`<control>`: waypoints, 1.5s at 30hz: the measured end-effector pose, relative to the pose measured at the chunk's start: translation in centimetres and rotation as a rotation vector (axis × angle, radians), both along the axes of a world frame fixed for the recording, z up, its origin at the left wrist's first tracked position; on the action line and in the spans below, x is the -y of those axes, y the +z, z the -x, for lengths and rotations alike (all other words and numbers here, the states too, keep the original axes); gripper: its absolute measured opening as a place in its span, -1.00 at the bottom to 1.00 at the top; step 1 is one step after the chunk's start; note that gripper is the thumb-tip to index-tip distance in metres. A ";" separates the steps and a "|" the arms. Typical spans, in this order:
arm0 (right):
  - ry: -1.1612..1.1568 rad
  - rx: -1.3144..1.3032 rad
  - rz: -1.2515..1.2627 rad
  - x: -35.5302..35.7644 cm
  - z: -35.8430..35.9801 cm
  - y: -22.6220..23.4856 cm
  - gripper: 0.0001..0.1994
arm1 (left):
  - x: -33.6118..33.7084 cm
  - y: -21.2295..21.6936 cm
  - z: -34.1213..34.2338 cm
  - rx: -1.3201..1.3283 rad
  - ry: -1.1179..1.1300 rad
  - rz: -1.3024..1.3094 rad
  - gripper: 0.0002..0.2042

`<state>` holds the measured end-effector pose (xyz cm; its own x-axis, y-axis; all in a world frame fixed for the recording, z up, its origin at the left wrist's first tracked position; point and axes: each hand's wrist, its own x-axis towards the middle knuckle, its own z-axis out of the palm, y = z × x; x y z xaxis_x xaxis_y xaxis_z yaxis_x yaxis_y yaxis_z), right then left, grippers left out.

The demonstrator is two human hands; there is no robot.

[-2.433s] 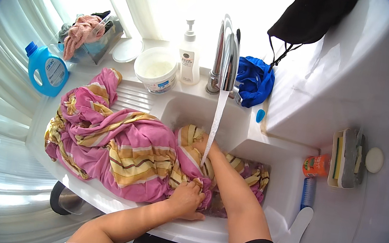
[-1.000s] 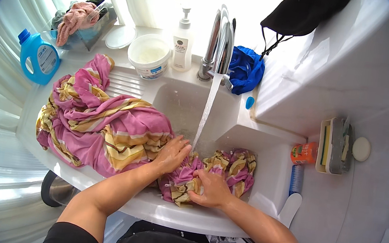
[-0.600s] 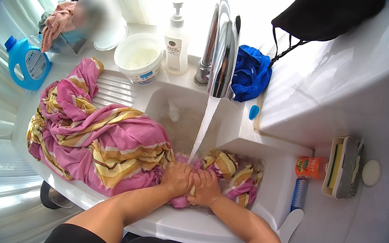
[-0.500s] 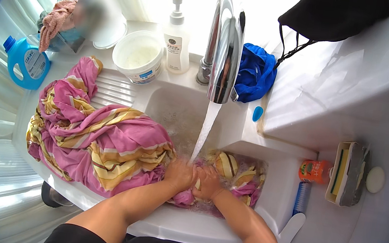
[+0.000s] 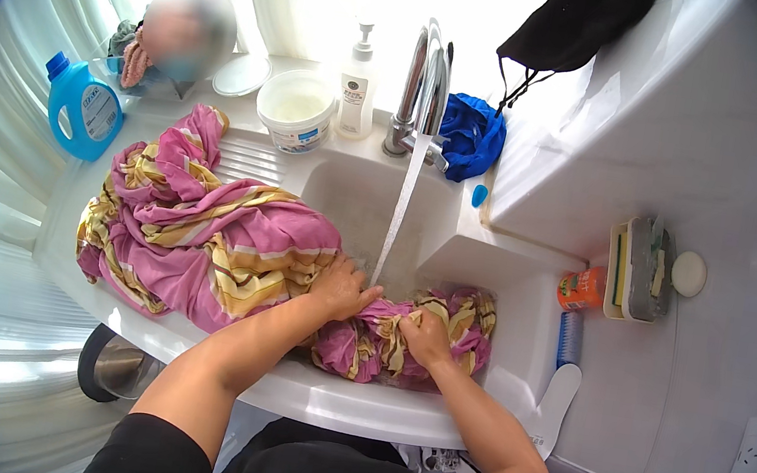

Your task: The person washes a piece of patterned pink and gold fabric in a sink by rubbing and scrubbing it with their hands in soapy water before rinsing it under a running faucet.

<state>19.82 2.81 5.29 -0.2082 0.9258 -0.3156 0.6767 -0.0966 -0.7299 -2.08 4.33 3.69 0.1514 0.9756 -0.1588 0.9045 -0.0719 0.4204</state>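
Observation:
A large pink cloth with yellow and brown stripes (image 5: 252, 229) is heaped over the left side of the white sink (image 5: 348, 410), and its wet, bunched end lies in the basin. My left hand (image 5: 341, 290) rests on the cloth at the middle, thumb and fingers apart. To its right, my right hand (image 5: 428, 339) is closed round a fold of the bunched end. From the chrome faucet (image 5: 433, 88) a stream of water (image 5: 403, 206) falls into the basin close by my left hand. What lies under my left palm is hidden.
Behind the sink stand a white tub (image 5: 295, 111), a pump bottle (image 5: 357, 91) and a blue cloth (image 5: 471, 138). A blue detergent jug (image 5: 86, 108) stands at the left. On the right are an orange container (image 5: 581, 288), a blue brush (image 5: 570, 339) and a sponge holder (image 5: 638, 268).
My hands have moved apart, the left one up and leftward, the right one rightward with a fold of cloth. More of the bunched cloth shows between them. The whole view has shifted.

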 end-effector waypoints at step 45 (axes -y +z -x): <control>0.217 -0.427 -0.177 -8.9 6.6 9.9 -0.56 | 3.5 20.5 9.1 -0.636 0.373 -0.590 -0.66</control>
<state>13.23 11.72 15.23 -0.4781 0.8783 -0.0022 0.3048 0.1635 -0.9383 -11.19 0.86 24.15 -0.1318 0.8929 0.4305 0.9591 0.2246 -0.1724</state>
